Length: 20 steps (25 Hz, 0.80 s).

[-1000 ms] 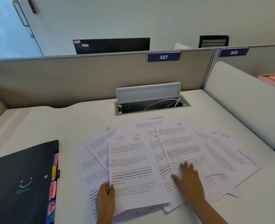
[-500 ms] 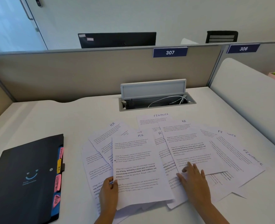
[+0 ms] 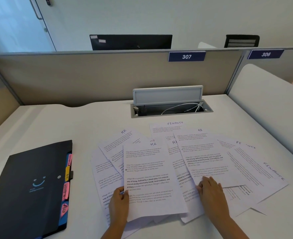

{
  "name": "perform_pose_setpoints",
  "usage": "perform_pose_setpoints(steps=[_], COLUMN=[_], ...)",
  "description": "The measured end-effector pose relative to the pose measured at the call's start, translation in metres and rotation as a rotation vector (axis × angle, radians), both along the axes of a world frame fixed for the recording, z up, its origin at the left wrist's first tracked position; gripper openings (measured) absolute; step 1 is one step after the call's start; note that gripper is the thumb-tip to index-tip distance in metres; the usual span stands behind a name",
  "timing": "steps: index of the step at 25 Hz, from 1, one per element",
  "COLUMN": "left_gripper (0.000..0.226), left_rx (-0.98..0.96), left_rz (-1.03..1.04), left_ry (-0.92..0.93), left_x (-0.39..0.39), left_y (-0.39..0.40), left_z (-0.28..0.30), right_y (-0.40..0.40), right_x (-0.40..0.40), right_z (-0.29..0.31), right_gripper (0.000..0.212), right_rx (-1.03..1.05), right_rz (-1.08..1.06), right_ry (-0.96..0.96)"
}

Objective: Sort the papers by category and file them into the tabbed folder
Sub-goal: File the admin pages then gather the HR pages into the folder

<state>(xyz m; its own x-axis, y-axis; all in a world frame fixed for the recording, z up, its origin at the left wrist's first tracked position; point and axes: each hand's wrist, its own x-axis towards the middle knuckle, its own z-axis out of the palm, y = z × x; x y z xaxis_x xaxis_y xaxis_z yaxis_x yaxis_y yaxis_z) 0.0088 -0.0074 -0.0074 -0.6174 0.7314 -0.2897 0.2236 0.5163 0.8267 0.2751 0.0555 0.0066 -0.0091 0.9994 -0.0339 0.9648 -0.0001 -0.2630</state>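
From the head camera, the sorting step is just getting under way: printed papers (image 3: 185, 163) are lying fanned and overlapping across the white desk (image 3: 56, 121), hand-lettered HR or FINANCE at their tops, and none are filed yet. The tabbed folder (image 3: 30, 185) is lying closed at 9 o'clock from the spread, well apart from it, its coloured tabs (image 3: 67, 180) sticking out along the edge facing the sheets.

The left hand (image 3: 119, 202) is pinching the lower left edge of the front HR sheet (image 3: 149, 176) at 6 o'clock in the fan, thumb on top and fingers curled beneath (a closed, light grip on that one page, as far as can be told). The right hand (image 3: 211, 192) is resting flat and spread, holding nothing, its fingertips (image 3: 204, 180) pressing the bottom of another HR sheet (image 3: 204, 157) at about 4 o'clock.

The next move probably calls for gathering the HR pages together, sliding each free without dragging the FINANCE sheets lying at 12 and 3 o'clock, then squaring the stack before opening the folder at the matching tab
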Motion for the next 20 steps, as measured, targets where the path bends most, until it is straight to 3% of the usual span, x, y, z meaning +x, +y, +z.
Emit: perform_pose_setpoints(steps=[3, 5, 7, 11, 13, 15, 18, 20], left_gripper=[0.025, 0.024, 0.022, 0.025, 0.028, 0.029, 0.014, 0.006], left_rx=[0.002, 0.004, 0.012, -0.007, -0.027, -0.049, -0.080, -0.087], left_rz=[-0.009, -0.007, -0.003, -0.015, -0.039, -0.083, -0.167, -0.193], left_ry=[0.013, 0.011, -0.001, 0.007, -0.004, -0.046, -0.103, -0.095], left_x=[-0.001, -0.001, 0.000, 0.000, -0.001, -0.004, -0.006, -0.008], left_y=[0.000, 0.000, 0.000, 0.001, 0.001, 0.002, 0.003, 0.002], left_z=[0.000, 0.000, 0.001, 0.003, 0.004, 0.007, 0.014, 0.018], right_y=[-0.008, -0.018, -0.026, -0.054, -0.063, -0.068, -0.066, -0.062], right_x=[-0.021, -0.044, -0.064, -0.108, -0.125, -0.134, -0.134, -0.119], right_z=[0.012, 0.026, 0.031, 0.038, 0.040, 0.034, 0.047, 0.052], right_gripper=[0.027, 0.050, 0.061, 0.020, 0.023, 0.024, 0.026, 0.028], right_rx=[0.070, 0.018, 0.127, -0.122, -0.225, -0.151, -0.148, -0.291], right_rz=[0.060, 0.212, 0.395, 0.667, 0.755, 0.812, 0.746, 0.686], right_ry=[0.150, 0.213, 0.107, 0.127, 0.066, 0.106, 0.144, 0.239])
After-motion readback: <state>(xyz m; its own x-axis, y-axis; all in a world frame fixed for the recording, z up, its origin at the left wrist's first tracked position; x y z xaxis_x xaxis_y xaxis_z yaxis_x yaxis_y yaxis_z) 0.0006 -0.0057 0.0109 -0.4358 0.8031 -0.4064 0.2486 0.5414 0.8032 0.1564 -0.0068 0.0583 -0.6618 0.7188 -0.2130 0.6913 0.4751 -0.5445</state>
